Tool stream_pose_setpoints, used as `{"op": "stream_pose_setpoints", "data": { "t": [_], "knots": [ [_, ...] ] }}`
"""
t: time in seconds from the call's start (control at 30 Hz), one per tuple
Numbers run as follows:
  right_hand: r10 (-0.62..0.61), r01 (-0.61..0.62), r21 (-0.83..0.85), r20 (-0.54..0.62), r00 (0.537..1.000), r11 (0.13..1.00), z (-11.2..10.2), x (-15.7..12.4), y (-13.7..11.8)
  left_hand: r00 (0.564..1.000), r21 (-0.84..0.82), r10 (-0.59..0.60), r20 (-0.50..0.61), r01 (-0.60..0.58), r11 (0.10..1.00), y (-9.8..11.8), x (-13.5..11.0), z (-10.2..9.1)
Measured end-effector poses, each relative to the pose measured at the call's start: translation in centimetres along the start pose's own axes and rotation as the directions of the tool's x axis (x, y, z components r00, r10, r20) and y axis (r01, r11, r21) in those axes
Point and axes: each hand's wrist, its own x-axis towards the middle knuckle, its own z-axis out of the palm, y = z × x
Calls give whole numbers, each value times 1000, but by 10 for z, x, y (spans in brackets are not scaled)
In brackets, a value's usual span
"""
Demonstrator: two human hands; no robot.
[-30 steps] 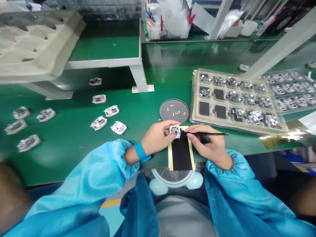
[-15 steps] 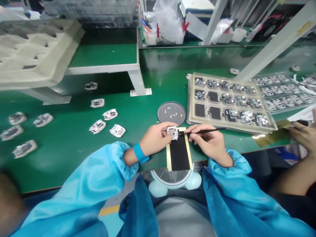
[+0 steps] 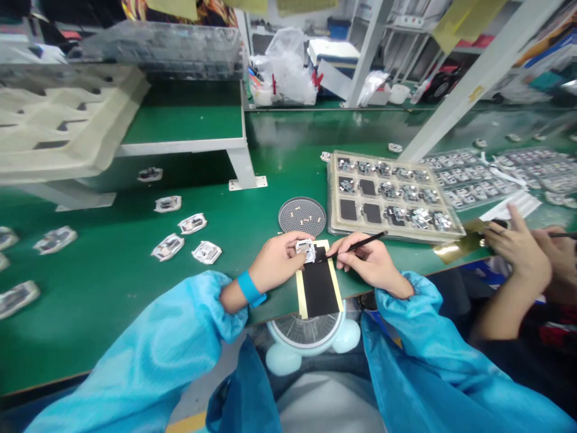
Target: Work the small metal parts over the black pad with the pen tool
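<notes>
My left hand (image 3: 278, 258) pinches a small white watch-shaped housing (image 3: 306, 250) between thumb and fingers, its inner side facing up. My right hand (image 3: 366, 261) grips slim black tweezers (image 3: 367, 241) like a pen. Their tip points left, close beside the housing; whether it touches cannot be made out. Under both hands lies a black sheet (image 3: 321, 291) with pale yellow side strips, at the table's front edge. Just beyond my left hand sits a round grey perforated dish (image 3: 288, 221) holding several tiny pale pieces.
Several similar housings (image 3: 207, 252) lie to the left on the green table (image 3: 135, 313). A compartment tray (image 3: 331, 225) with small metallic parts stands at right. A shelf leg (image 3: 243, 168) rises behind. At far right is another person's hand (image 3: 518, 249); below hangs a round fan (image 3: 311, 331).
My view has tilted up and turned slightly right. The tweezers slant up more steeply in my right hand. My left hand still holds the housing. The other person's hand has lifted, fingers raised.
</notes>
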Motion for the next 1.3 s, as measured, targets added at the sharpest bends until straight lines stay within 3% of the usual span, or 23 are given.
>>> {"op": "stream_pose_setpoints", "data": {
  "t": [0.1,0.2,0.27,0.33,0.4,0.5,0.6,0.67,0.77,0.83,0.9,0.97,1.1,1.3],
  "knots": [
    [-41,42,13,-101,994,999,-18,15,-26,1000,-121,-16,-12,14,993,5,-1,0],
    [-124,56,-237,-282,951,970,-38,49,-50,998,-220,28,-52,-39,975,9,-2,-2],
    [-214,5,-579,-293,932,815,-48,77,-55,996,-234,54,-73,-70,970,10,-3,-5],
    [-210,-73,-838,-219,953,541,-53,103,-53,995,-197,57,-84,-73,978,11,-2,-9],
    [-84,-166,-931,-203,976,327,-56,124,-47,996,-137,34,-84,-45,990,11,-1,-14],
    [65,-253,-944,-245,967,212,-61,143,-41,997,-95,-12,-76,5,995,11,0,-19],
    [73,-224,-940,-212,975,259,-66,147,-43,996,-138,-15,-87,3,990,12,0,-21],
    [-15,-172,-924,-189,982,341,-66,141,-50,995,-185,-11,-96,-7,983,13,0,-19],
    [-159,-63,-835,-177,971,546,-51,116,-65,996,-259,-11,-86,-12,966,14,-1,-16],
    [-183,37,-708,-131,974,705,-34,92,-75,996,-298,-26,-80,1,954,15,-1,-15],
    [-169,102,-580,-62,984,808,-16,67,-78,996,-313,-53,-70,29,949,16,-2,-16],
    [-127,80,-481,-65,990,873,1,46,-71,995,-339,-85,-44,65,938,18,-3,-16],
    [56,-97,-253,-164,985,963,20,26,-40,995,-443,-94,19,93,892,19,-4,-17],
    [230,-232,-13,-94,969,973,32,24,-14,999,-335,28,-32,-37,942,14,-7,-11]
  ]
}}
